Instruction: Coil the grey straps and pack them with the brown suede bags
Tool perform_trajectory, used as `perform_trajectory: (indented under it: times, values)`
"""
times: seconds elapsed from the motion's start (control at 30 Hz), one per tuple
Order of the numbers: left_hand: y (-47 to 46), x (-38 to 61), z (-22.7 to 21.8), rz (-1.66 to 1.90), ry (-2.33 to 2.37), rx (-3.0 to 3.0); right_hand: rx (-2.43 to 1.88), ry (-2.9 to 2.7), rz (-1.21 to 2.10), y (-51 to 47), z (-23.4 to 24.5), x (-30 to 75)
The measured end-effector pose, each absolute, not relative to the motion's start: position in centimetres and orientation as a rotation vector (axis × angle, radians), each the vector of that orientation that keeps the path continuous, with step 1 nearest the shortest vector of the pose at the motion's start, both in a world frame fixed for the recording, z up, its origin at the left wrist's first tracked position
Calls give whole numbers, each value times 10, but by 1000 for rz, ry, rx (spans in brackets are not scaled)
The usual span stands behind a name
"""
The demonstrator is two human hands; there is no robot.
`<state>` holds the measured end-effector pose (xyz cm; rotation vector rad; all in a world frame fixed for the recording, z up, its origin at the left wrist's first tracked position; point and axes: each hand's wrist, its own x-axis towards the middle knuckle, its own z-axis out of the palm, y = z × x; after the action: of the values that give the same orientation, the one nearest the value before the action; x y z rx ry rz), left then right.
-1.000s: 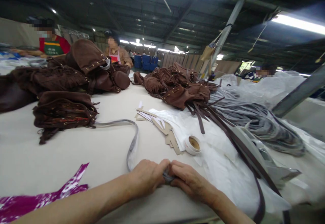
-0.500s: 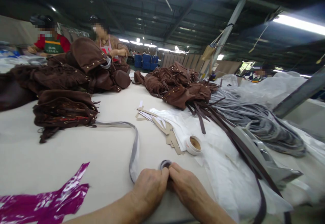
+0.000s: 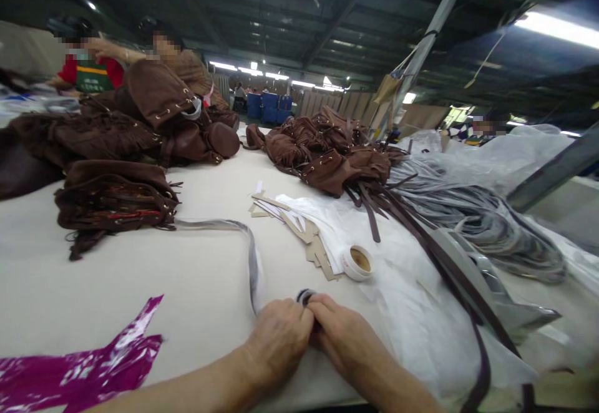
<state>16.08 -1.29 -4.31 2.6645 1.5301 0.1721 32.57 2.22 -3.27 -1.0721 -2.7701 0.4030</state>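
Left hand and right hand pinch a dark coil, fingers pressed together; tape roll sits just beyond them on plastic sheet.

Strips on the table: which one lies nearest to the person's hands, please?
The single grey strip, which curves down and ends beside the left hand. The dark brown straps lie farther off to the right.

The left hand and the right hand are close together at six o'clock, and their fingers touch. Both hands curl down and pinch. The bare left arm comes in from seven o'clock. The bare right arm comes in from five o'clock.
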Motion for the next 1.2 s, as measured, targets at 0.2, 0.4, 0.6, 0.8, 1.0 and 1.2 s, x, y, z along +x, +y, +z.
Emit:
perform_trajectory:
  times: [0.2, 0.4, 0.6, 0.8, 1.0, 1.2]
  values:
    - [-20, 150, -45, 170, 1393, 2644, -964, -2702, 615, 19, -40, 331]
    - [-7, 133, -22, 46, 1373, 2730, -845, -2706, 735, 30, -32, 342]
    - [-7, 143, -22, 21, 1253, 2878, -681, -2789, 701, 40, -26, 339]
    - [-26, 164, -34, 17, 1554, 2617, -855, -2779, 578, 26, -32, 326]
    - [-24, 134, -40, 140, 1424, 2660, -697, -2721, 842, 32, -25, 330]
    - [-42, 136, -45, -6, 1346, 2827, -713, -2751, 813, 41, -19, 328]
